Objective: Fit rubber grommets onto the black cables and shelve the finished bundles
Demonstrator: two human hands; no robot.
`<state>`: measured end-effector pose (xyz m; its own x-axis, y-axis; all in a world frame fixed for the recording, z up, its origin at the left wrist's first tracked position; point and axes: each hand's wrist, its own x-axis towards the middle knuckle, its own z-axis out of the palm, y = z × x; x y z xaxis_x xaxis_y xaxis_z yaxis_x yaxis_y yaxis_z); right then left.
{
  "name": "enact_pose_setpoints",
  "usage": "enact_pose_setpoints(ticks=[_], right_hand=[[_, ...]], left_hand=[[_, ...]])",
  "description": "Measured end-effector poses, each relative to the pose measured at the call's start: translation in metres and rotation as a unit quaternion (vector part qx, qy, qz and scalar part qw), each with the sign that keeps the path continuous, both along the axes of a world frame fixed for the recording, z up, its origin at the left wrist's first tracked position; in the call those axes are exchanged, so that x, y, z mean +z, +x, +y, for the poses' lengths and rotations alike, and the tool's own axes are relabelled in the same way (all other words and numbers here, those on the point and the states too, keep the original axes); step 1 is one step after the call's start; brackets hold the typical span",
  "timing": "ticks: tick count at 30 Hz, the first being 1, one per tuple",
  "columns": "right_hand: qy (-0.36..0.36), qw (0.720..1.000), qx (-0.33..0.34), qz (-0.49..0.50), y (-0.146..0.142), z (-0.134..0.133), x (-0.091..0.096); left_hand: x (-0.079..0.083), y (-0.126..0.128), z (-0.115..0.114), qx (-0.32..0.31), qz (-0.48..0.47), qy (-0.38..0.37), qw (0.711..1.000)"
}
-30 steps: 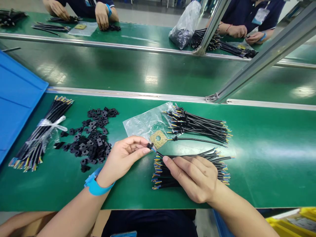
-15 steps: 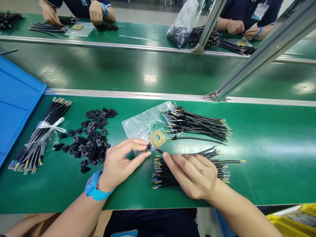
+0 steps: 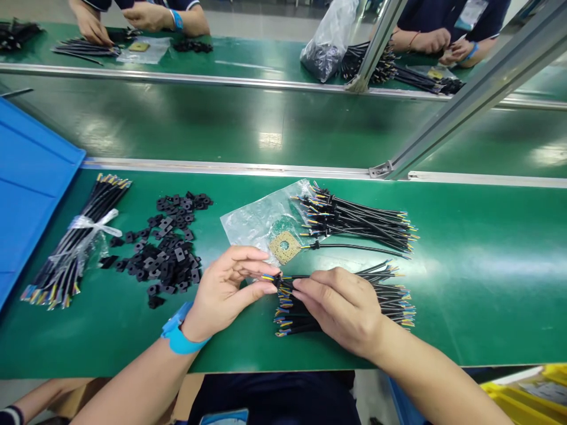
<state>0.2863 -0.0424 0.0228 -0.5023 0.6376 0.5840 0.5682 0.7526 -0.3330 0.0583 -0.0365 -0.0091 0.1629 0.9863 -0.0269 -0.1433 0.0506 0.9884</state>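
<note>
Between the thumb and fingers of my left hand (image 3: 234,286) is a small black rubber grommet (image 3: 277,280). Coloured wire ends poke out of its left side. My right hand (image 3: 343,304) pinches the black cable (image 3: 287,283) just right of the grommet, so the cable's end passes through it. Under my right hand lies a pile of cut black cables (image 3: 392,304) with stripped coloured ends. Behind it rests a bundle of cables (image 3: 363,221) with grommets fitted near their left ends. A tan square sponge with a round hole (image 3: 292,252) sits on a clear plastic bag (image 3: 248,221).
Loose black grommets (image 3: 170,260) are heaped left of my hands. Farther left are a tied cable bundle (image 3: 82,236) and a blue bin (image 3: 35,177). A metal rail (image 3: 230,169) and a slanted post (image 3: 465,94) border the bench. Two people work across from me.
My left hand has moved slightly right and the grommet has come onto the cable, with wire ends now showing through its left side. My right hand's fingers have drawn in closer.
</note>
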Motion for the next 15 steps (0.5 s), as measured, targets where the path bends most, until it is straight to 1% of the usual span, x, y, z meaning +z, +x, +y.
enact_pose_setpoints(ticks=[2, 6, 9, 12, 13, 15], right_hand=[[-0.061, 0.997, -0.012, 0.04, -0.003, 0.0, 0.0], [-0.156, 0.984, -0.002, 0.092, -0.005, 0.003, 0.003], [-0.204, 0.972, 0.004, 0.113, -0.005, 0.004, 0.003], [-0.22, 0.969, 0.004, 0.115, -0.004, 0.003, 0.002], [-0.212, 0.971, 0.003, 0.112, -0.004, 0.003, 0.001], [-0.173, 0.98, -0.004, 0.1, -0.005, 0.003, -0.002]], left_hand=[[0.001, 0.001, -0.002, -0.005, -0.004, 0.022, 1.0], [-0.003, 0.003, -0.007, -0.042, -0.013, 0.043, 0.998], [-0.008, 0.005, -0.011, -0.03, -0.007, 0.054, 0.998], [-0.01, 0.007, -0.014, 0.004, 0.008, 0.052, 0.999], [-0.01, 0.008, -0.014, 0.015, 0.013, 0.046, 0.999], [-0.009, 0.009, -0.013, 0.029, 0.023, 0.033, 0.999]])
